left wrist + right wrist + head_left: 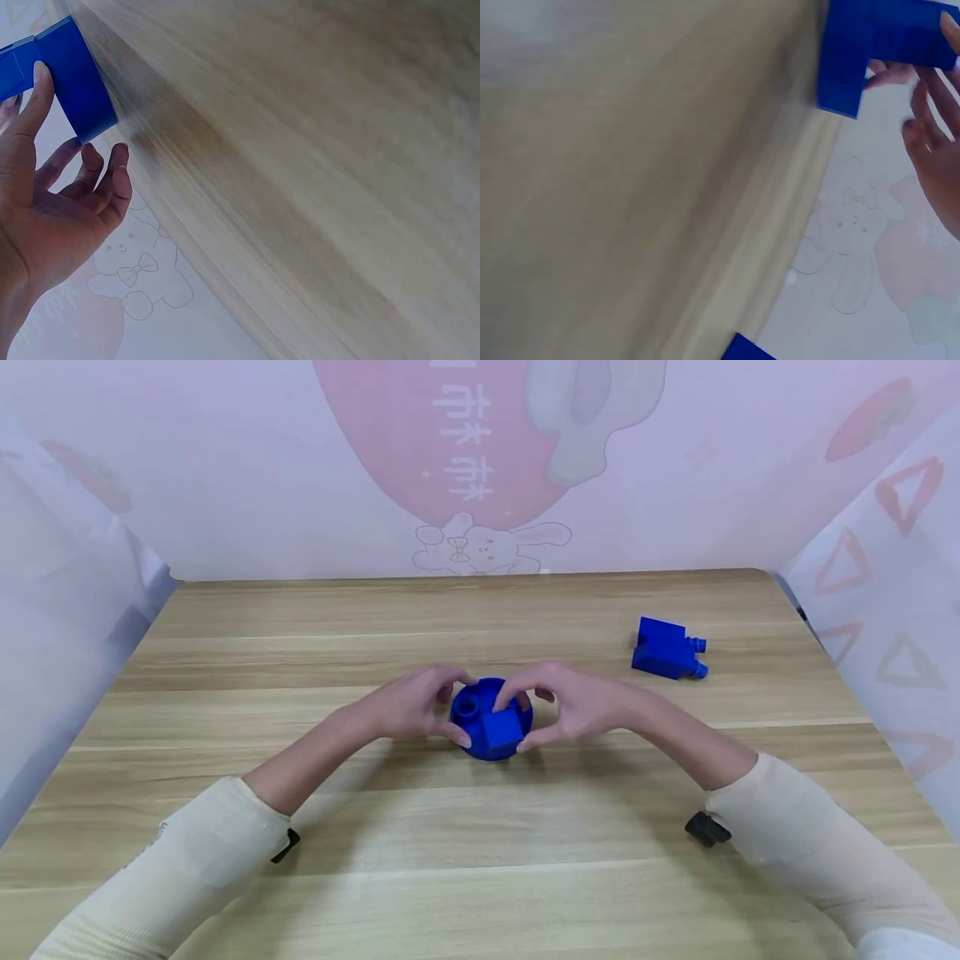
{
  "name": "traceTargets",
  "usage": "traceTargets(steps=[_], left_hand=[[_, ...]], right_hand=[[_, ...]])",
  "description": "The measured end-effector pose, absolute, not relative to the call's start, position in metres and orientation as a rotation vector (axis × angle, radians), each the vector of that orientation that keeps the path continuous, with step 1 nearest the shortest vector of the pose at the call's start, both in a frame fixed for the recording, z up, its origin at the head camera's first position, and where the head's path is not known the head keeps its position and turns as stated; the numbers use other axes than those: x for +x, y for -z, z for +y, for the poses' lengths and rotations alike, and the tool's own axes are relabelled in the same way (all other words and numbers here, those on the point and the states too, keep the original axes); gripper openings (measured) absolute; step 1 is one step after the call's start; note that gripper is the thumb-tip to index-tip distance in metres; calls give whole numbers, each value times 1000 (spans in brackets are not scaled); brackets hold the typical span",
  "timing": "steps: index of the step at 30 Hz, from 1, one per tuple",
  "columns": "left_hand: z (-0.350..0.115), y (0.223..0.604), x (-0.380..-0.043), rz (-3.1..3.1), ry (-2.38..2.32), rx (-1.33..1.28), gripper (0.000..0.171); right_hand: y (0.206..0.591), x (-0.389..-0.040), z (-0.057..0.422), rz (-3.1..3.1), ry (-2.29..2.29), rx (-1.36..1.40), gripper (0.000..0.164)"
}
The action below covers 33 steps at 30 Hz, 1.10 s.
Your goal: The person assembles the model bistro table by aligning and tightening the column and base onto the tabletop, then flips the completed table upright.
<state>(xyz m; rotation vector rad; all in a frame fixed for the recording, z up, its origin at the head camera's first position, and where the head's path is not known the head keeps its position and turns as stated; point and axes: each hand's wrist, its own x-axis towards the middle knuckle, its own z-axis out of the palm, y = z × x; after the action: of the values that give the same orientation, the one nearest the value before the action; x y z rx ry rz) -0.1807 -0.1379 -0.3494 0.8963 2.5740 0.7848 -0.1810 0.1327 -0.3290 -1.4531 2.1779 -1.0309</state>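
Head view: round blue base [491,720] with a blue cube [500,731] on it sits mid-desk [480,843], well off every edge, pinched squarely between both hands, left hand [412,703] and right hand [573,702] equally near, fingers curled on its sides.

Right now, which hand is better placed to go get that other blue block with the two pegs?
Probably the right hand. The blue pegged block lies apart on the wooden table, on that hand's side. The left hand would have to cross over the blue round part that both hands hold.
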Motion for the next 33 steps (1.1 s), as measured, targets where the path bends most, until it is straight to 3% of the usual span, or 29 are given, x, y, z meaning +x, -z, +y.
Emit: traceTargets(steps=[9,33], left_hand=[[-137,351,-181,2584,-764,884,79],[-134,347,-180,2629,-648,814,84]], right_hand=[[347,-169,131,2425,1227,-1580,36],[356,-161,131,2410,1466,-1345,38]])
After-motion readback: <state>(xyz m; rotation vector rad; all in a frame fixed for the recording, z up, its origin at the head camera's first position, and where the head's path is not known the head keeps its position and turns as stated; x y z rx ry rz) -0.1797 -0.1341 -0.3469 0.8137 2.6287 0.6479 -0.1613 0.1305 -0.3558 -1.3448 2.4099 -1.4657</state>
